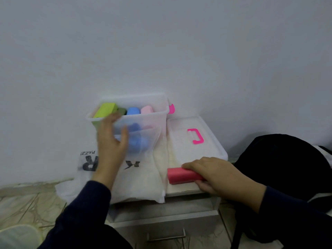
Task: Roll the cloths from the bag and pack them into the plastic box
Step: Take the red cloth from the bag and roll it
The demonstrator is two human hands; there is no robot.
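A clear plastic box [158, 105] stands against the wall and holds rolled cloths: light green [105, 110], dark green, blue [133, 110] and pale pink [147, 109]. A white bag with black lettering [142, 178] lies in front of it, its upper edge against the box front. My left hand [111, 141] hovers blurred, fingers spread, in front of the box's left side and holds nothing. My right hand [213, 175] grips a rolled pink-red cloth [181, 175] lying on the cabinet top to the right of the bag.
The box's lid [212, 153] with a pink handle [196, 136] lies flat right of the box. All rest on a low grey drawer cabinet [167, 218]. A black bag [280, 164] sits at the right. Tiled floor and a pale container [18, 236] are at lower left.
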